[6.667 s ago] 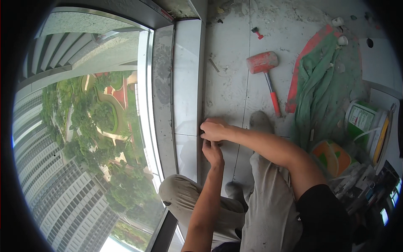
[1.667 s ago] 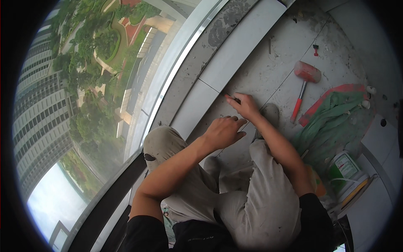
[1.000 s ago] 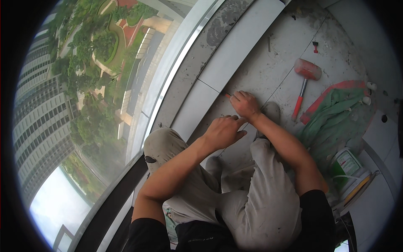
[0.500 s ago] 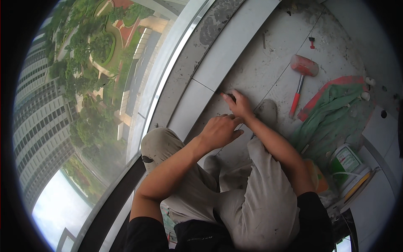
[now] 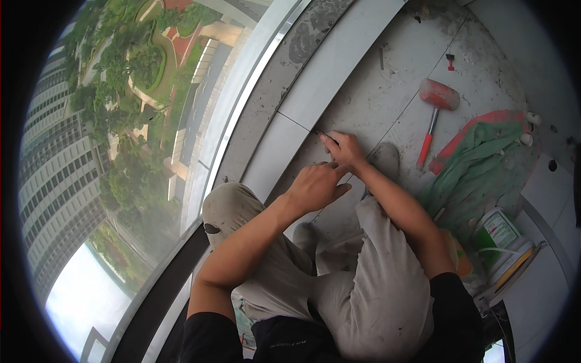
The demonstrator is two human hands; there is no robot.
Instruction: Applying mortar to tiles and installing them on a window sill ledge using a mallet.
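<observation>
My right hand (image 5: 346,151) is low beside the edge of a pale tile strip (image 5: 315,91). Its thumb and fingers close around a small dark thing, mostly hidden, whose tip points at the tile joint. Just nearer to me, my left hand (image 5: 318,186) is held palm down. Its thumb stands apart and its index finger stretches toward my right hand, with the other fingertips partly out of sight. Nothing shows in its grasp.
A rubber mallet (image 5: 439,95) with a red handle lies on the dusty floor tiles (image 5: 378,97). Right of it are a crumpled green cloth (image 5: 478,160) and a white-green container (image 5: 499,233). A small red-and-black piece (image 5: 450,62) lies farther off. Glass (image 5: 151,121) borders the left.
My right fingers have curled in closer around the small dark thing. My left hand has barely shifted, its index finger now reaching against the right hand.
</observation>
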